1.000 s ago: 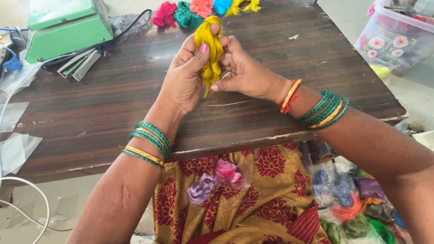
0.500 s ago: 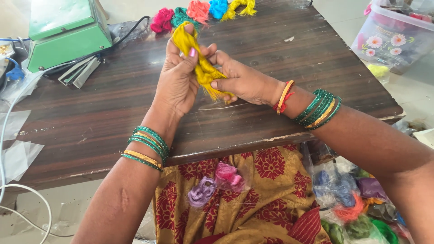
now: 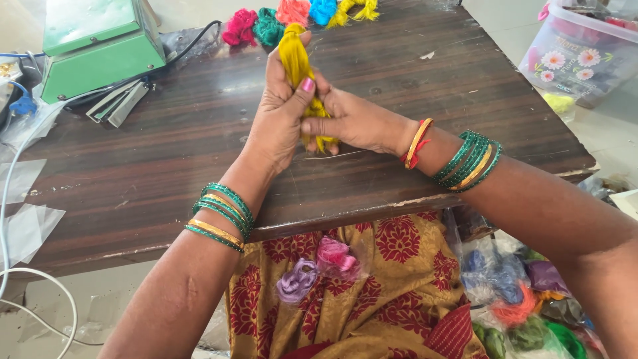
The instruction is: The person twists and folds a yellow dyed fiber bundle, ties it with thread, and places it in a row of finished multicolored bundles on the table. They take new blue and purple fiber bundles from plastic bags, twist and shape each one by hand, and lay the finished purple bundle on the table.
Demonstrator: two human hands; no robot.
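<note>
Left hand: the left hand [image 3: 282, 113] is raised over the worktop [image 3: 199, 133], its grip closed around the upper part of a yellow thread bundle [image 3: 296, 56], thumb pressed against it.
Right hand: the right hand [image 3: 355, 123] meets the left from the side, its grip closed on the lower end of the same bundle, whose frayed tips show just under the fingers.
Yellow thread bundle: held upright between both hands above the middle of the dark wooden worktop, not resting on it.
Far edge: a row of thread tufts lies there, pink [image 3: 239, 26], green [image 3: 267, 25], coral [image 3: 292, 10], blue [image 3: 323, 9] and yellow [image 3: 355, 9], close beside one another.
Left of worktop: a green machine [image 3: 96, 46] with a black cable [image 3: 199, 33].
Lap: a purple tuft [image 3: 297, 280] and a pink tuft [image 3: 335, 256] on patterned cloth.
Right side: a clear plastic box [image 3: 581, 60] beyond the worktop's edge.
</note>
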